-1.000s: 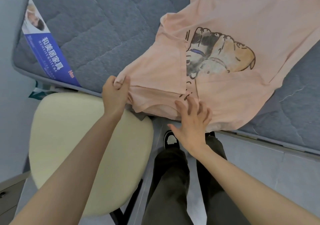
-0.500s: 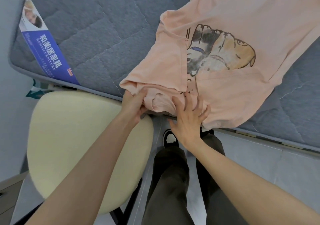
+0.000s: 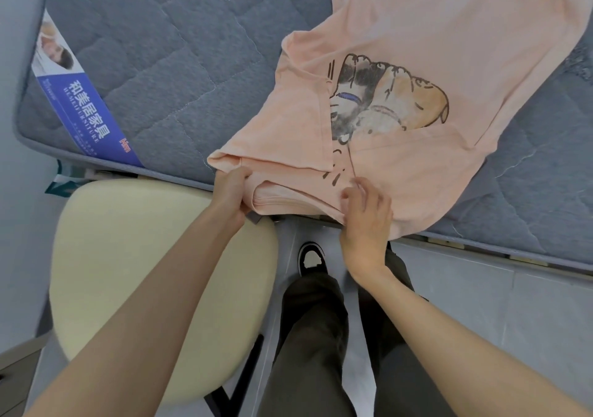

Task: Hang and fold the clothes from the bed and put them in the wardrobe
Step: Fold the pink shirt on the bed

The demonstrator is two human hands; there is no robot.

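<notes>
The left hand (image 3: 231, 192) gripped the folded near corner of the peach-pink cotton T-shirt with a cartoon print (image 3: 417, 25); the right hand (image 3: 365, 221) pinched its lower edge with curled fingers. The shirt lay on the grey quilted mattress (image 3: 160, 47), from centre to upper right of the frame. The fold would likely sit best with both edges drawn level and taut before creasing.
</notes>
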